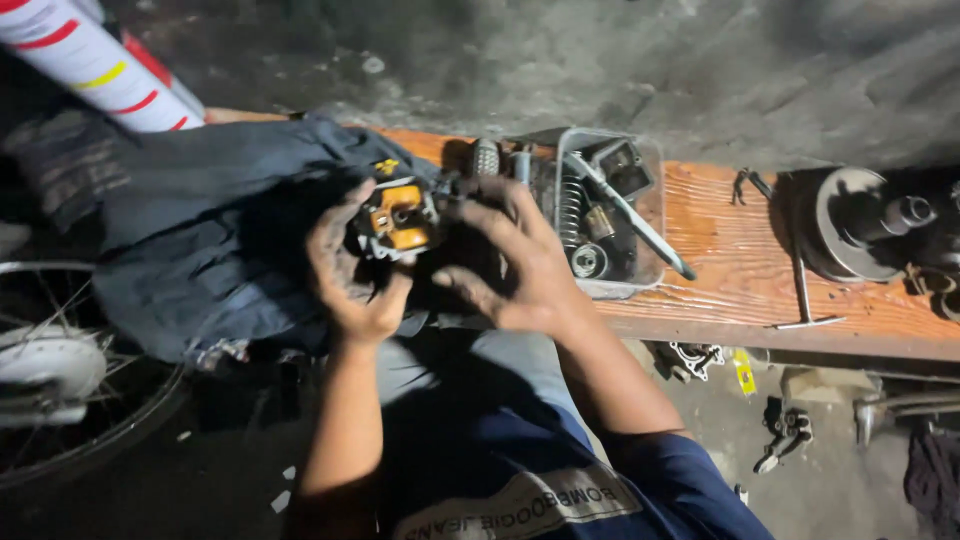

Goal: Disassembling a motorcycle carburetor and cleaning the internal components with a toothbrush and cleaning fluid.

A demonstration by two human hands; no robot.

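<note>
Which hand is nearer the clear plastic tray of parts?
Right. The right hand sits just beside the clear plastic tray, near its left wall; the left hand is farther left, gripping the orange-topped part.

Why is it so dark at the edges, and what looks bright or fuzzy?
In the head view, light falls mostly on the middle: the left hand, the right hand and the small orange-and-metal part between them show clearly. The wooden bench glows orange. The spoked wheel and the floor corners sink into shadow, and the striped tube looks slightly soft.
</note>
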